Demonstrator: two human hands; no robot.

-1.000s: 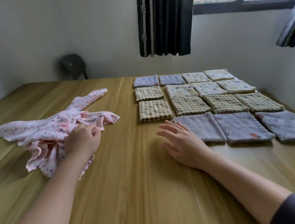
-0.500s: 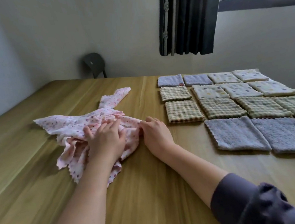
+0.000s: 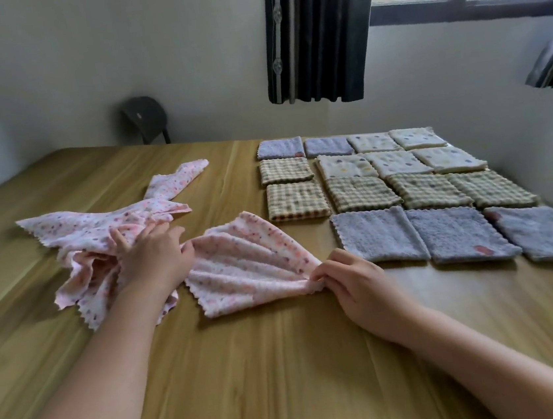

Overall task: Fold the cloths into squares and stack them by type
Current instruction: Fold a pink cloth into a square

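Note:
A crumpled heap of pink dotted cloths (image 3: 99,236) lies on the wooden table (image 3: 251,367) at the left. My left hand (image 3: 154,254) presses down on the heap and pinches one end of a single pink dotted cloth (image 3: 247,267). My right hand (image 3: 352,280) pinches the other corner of that cloth, which stretches out fan-like between both hands. Folded squares lie in rows at the right: grey ones (image 3: 378,235), checked ones (image 3: 296,200) and cream dotted ones (image 3: 346,165).
A dark chair (image 3: 146,119) stands beyond the table's far edge. A wall runs close along the table's right side, with a dark curtain (image 3: 313,32) and a window above. Bare wood lies in front of me.
My right hand moved left to the pink heap, took a cloth corner and pulled it out to the right. My left hand stayed on the heap.

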